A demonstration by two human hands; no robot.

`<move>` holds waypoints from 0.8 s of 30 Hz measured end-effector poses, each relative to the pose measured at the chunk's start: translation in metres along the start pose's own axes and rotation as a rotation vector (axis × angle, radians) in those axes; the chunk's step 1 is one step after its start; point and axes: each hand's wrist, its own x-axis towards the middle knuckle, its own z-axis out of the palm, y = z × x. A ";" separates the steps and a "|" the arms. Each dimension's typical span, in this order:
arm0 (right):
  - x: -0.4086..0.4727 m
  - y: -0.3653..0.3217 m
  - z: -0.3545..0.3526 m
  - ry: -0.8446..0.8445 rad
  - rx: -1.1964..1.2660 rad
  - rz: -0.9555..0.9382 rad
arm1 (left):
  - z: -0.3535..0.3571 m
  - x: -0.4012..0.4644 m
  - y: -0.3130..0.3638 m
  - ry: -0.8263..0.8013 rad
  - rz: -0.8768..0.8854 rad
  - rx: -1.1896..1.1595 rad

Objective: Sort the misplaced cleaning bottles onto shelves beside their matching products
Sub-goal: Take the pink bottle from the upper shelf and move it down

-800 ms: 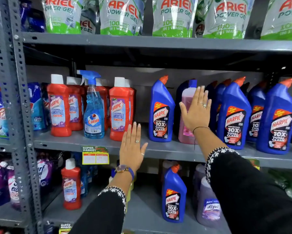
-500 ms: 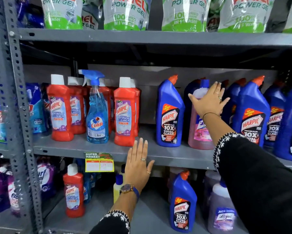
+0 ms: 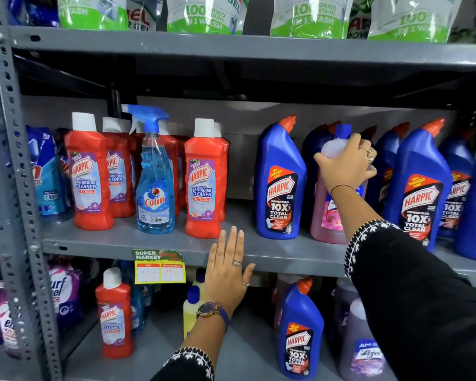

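Shelving: a grey metal rack [image 3: 19, 171] is seen filling the view, three levels in sight.
Top level: green and white detergent pouches [image 3: 201, 15] are lined up along the upper edge.
Middle shelf [image 3: 115, 243]: red bathroom cleaner bottles [image 3: 89, 177] are grouped at the left, blue toilet cleaner bottles [image 3: 280, 182] at the right.
Pink bottle [image 3: 327, 215]: it is stood upright on the middle shelf, set among the blue toilet cleaners, its blue cap seen just above the gripping fingers.
Spray bottle [image 3: 155, 177]: a blue glass cleaner is stood between the red bottles, trigger head up.
Lower shelf: one red bathroom cleaner [image 3: 115, 314], one blue toilet cleaner [image 3: 300, 331], yellow bottles [image 3: 191, 312] and pale purple jugs [image 3: 364, 345] are seen there.
Right hand [image 3: 344, 163]: it is clamped over the shoulder of the pink bottle, fingers curled round it.
Left hand [image 3: 227, 268]: it is held flat and spread, nothing gripped, in front of the middle shelf's front edge; contact cannot be told.
Price tag [image 3: 159, 266]: a yellow and green label is hung from that edge, just beside the left hand.
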 end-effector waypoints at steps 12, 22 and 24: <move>-0.027 0.003 -0.058 0.154 0.458 0.062 | -0.001 0.000 0.002 0.003 -0.011 0.018; -0.098 0.000 -0.118 0.058 1.034 0.160 | -0.009 0.001 0.004 -0.033 -0.010 0.035; -0.117 -0.001 -0.127 0.045 1.118 0.189 | -0.010 0.002 0.004 -0.037 -0.012 0.009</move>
